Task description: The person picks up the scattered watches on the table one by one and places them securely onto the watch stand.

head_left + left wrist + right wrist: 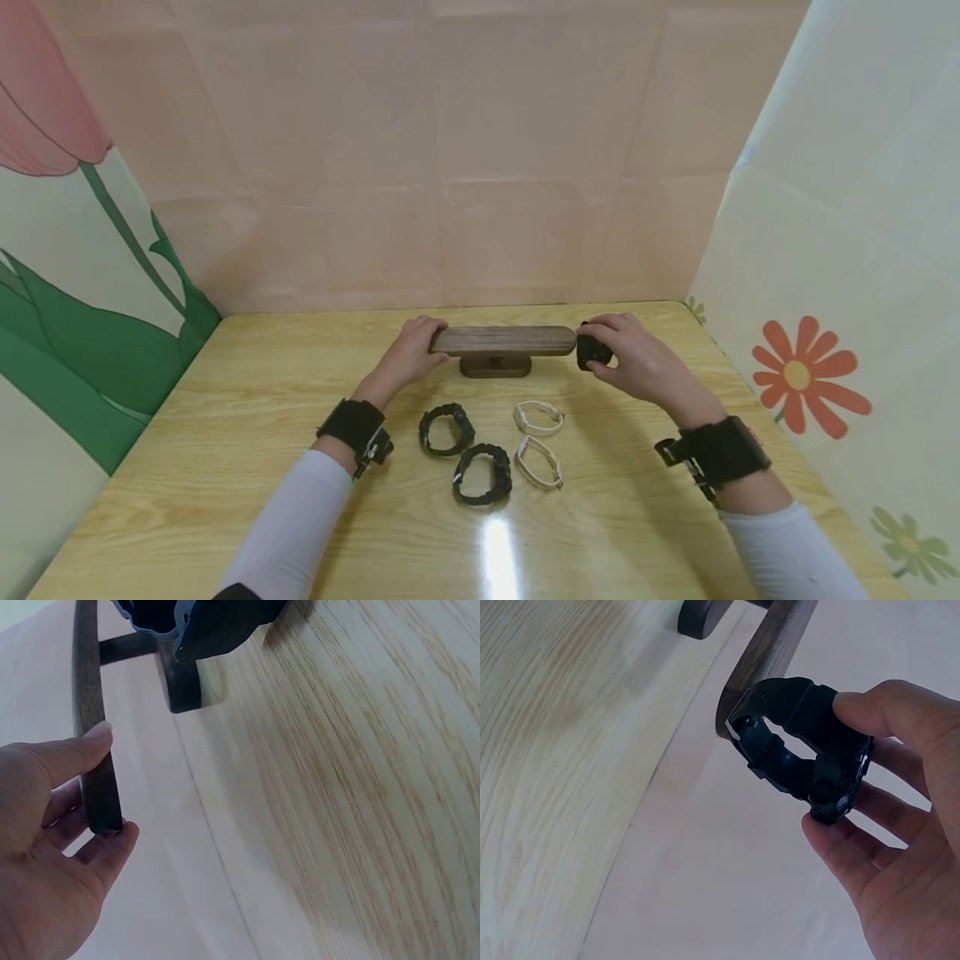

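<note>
A dark wooden display stand [502, 340] with a long rounded bar on a small base stands toward the back of the table. My left hand [411, 353] grips the bar's left end, thumb on the near side and fingers behind, as the left wrist view shows. At the opposite end, my right hand [637, 357] pinches a black wristwatch [791, 742] by its case. Its buckled strap forms a loop, and in the right wrist view that loop overlaps the tip of the bar [761, 656].
Two black watches [483, 475] lie on the wooden table [225, 467] in front of the stand, with two white watches [538, 463] to their right. A plain pinkish backdrop [450, 167] rises behind the table, and flower-printed sheets [832, 250] flank it.
</note>
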Tool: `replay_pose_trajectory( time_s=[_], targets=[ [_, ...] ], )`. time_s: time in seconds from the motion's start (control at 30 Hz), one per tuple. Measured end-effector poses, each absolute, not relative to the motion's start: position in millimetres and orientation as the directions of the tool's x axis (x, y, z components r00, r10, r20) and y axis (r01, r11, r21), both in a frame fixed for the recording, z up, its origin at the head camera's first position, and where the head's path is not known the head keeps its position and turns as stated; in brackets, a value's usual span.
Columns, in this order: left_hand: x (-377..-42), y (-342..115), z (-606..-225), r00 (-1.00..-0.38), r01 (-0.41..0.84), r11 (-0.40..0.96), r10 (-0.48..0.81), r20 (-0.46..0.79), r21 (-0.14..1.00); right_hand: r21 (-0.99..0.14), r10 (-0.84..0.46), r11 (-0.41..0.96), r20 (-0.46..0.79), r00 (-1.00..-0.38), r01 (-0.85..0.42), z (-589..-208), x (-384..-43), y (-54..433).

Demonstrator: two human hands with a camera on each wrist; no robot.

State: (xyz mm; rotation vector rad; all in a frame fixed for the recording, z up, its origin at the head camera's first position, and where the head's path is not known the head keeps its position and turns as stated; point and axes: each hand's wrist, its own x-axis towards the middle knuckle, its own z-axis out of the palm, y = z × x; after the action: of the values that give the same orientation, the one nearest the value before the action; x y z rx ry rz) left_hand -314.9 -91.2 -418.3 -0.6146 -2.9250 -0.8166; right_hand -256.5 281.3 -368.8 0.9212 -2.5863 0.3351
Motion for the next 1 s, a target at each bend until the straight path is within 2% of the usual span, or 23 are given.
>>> replay_pose_trajectory(
  time_s=[0.53, 1.0],
  targets=[
    [-311.4, -90.0, -415.3, -0.917, 0.394, 0.787, 0.372, 0.145, 0.475, -0.145, -0.52, 0.795, 0.337, -0.785, -0.589, -378.2, -274.2, 293.8],
    [-312.8, -86.3, -417.6, -0.922, 0.384, 0.798, 0.36, 0.144, 0.465, -0.173, -0.517, 0.799, 0.292, -0.804, -0.576, -387.5, -291.0, 298.0]
  ],
)
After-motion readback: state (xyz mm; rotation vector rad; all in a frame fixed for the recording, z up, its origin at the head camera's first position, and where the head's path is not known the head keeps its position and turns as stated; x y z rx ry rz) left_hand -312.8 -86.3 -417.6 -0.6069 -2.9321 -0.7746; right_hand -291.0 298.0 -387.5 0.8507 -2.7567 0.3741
